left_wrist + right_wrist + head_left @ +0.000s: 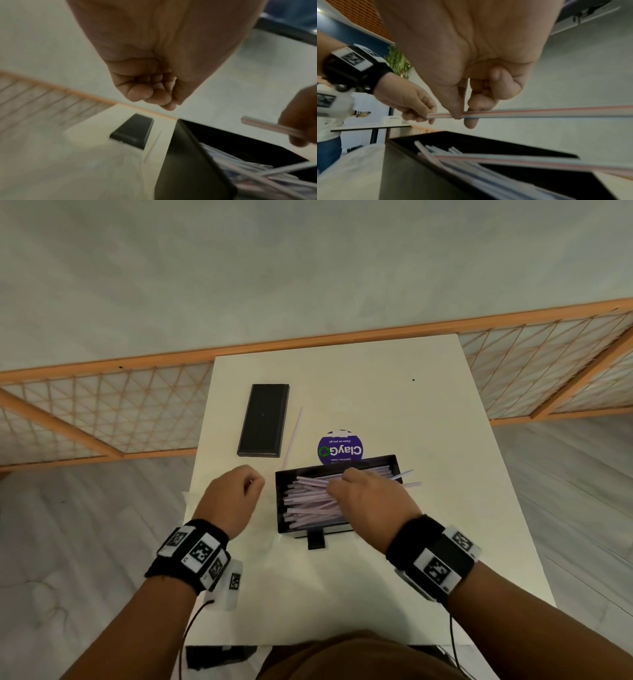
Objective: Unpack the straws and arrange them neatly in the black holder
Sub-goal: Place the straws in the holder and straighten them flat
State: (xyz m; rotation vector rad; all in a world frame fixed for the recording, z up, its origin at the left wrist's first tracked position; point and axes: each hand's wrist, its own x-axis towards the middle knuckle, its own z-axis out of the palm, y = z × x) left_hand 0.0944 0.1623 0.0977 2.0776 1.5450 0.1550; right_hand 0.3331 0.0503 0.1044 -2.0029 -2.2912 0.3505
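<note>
My right hand (368, 496) is over the black holder (390, 462). Its thumb and fingers (471, 106) pinch one straw (539, 113). The straw is thin and pale, with red and blue stripes running along it. It lies flat in my pinch, a little above the pile, and its end pokes out past the right wall of the holder.

My left hand (233, 498) is just left of the holder and does not touch it. Its fingers (149, 94) are curled into a fist with nothing inside.

The holder is a long, open black box near the middle of the white table (428, 577). It is full of straws (308, 501). They are pale purple and white and mostly lie left to right, but some cross over each other. A second straw also sticks out over the right wall.

One lone straw (294, 433) lies on the table, farther away. Left of it is a flat black lid (263, 421). A round purple sticker (339, 448) sits just behind the holder. Behind the table stands a wooden fence (102, 405).
</note>
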